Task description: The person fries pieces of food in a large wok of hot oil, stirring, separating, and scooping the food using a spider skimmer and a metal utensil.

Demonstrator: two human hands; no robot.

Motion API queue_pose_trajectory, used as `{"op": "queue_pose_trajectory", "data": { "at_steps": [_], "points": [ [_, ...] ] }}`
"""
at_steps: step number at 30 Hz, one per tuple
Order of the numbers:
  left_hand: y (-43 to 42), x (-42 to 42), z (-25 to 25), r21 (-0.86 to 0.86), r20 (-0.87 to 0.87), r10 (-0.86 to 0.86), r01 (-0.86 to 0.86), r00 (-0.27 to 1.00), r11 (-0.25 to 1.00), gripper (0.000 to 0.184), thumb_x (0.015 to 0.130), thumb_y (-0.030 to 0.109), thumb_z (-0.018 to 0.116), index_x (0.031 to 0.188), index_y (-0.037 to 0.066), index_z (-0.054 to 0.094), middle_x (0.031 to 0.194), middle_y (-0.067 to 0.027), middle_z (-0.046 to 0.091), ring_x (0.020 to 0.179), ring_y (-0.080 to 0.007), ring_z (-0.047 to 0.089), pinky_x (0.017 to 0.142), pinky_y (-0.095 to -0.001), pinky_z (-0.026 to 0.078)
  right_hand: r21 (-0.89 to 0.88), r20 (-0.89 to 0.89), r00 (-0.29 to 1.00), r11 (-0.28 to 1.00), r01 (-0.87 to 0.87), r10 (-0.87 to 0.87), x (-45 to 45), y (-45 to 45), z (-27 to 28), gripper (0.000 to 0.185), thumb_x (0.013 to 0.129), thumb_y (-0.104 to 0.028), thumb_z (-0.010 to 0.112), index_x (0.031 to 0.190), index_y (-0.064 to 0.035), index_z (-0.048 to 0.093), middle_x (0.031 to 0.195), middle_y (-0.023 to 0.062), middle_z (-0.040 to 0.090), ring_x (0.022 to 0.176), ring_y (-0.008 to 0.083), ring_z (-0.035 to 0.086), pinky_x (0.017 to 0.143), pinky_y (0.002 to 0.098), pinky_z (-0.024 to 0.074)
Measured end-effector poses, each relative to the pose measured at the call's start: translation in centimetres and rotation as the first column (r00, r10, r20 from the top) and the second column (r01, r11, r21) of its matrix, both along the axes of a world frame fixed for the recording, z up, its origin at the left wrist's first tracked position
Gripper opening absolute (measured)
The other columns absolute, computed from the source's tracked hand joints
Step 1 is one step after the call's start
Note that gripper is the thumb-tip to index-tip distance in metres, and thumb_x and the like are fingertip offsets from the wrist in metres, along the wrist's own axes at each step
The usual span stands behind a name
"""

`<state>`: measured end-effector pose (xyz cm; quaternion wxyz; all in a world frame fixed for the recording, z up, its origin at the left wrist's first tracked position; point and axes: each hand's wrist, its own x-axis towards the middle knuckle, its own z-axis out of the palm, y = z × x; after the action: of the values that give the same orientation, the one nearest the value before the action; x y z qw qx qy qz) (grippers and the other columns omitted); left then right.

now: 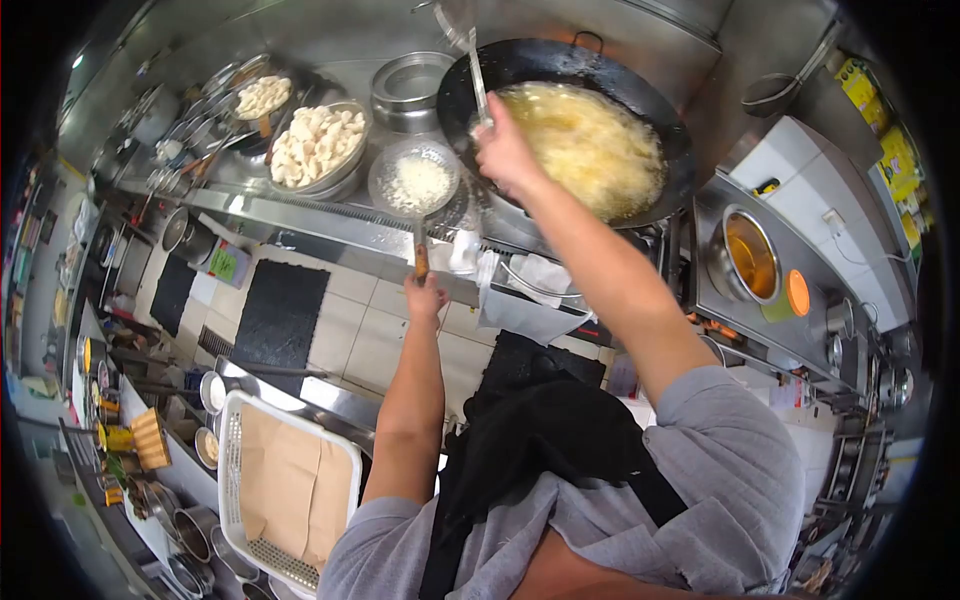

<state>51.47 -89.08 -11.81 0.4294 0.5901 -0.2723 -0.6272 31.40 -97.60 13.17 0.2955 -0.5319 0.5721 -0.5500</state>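
My left hand [425, 297] is closed round the wooden handle of a strainer [420, 235]. Small pale crumbs [418, 186] lie in the strainer's round bowl, over the counter edge. My right hand [507, 150] grips the metal handle of a ladle [476, 70]; the ladle's head is at the top edge of the view, partly cut off. Below and beside that hand is a big black wok [672, 120] full of bubbling, foaming oil [590, 150]. A bowl heaped with pale chunks of food [318, 145] stands left of the strainer.
A round metal pot [412, 92] stands behind the strainer. Farther left is a smaller strainer of pale pieces [263, 98]. On the right are a steel bowl of orange-brown liquid [750, 255] and an orange-lidded tub [796, 293]. A white paper-lined basket [232, 470] sits at lower left.
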Motion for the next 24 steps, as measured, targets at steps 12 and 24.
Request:
{"op": "queue_pose_trajectory", "data": {
  "at_steps": [12, 24],
  "points": [
    [-8.8, 5.7, -2.5, 0.061, 0.559, -0.062, 0.034, 0.827, 0.998, 0.054, 0.09, 0.006, 0.058, 0.14, 0.006, 0.035, 0.099, -0.015, 0.059, 0.077, -0.0284, 0.063, 0.069, -0.0485, 0.055, 0.022, -0.896, 0.379, 0.829, 0.558, -0.231, -40.8, 12.6, 3.7, 0.063, 0.086, -0.005, 0.05, 0.146, -0.0117, 0.034, 0.103, 0.0264, 0.066, 0.074, 0.0371, 0.069, 0.05, 0.0446, 0.0521],
    [5.0, -15.9, 20.9, -0.678, 0.659, -0.091, 0.642, 0.747, 0.358, 0.049, 0.083, 0.0, 0.062, 0.131, 0.005, 0.05, 0.139, -0.017, 0.046, 0.135, -0.0372, 0.039, 0.111, -0.0478, 0.03, 0.898, -0.033, 0.999, 0.439, 0.016, 0.031, -41.2, 14.5, 3.6, 0.055, 0.1, -0.011, 0.043, 0.15, -0.022, 0.026, 0.063, -0.0008, 0.044, 0.042, 0.0062, 0.036, 0.039, 0.0273, 0.0354]
  ]
}}
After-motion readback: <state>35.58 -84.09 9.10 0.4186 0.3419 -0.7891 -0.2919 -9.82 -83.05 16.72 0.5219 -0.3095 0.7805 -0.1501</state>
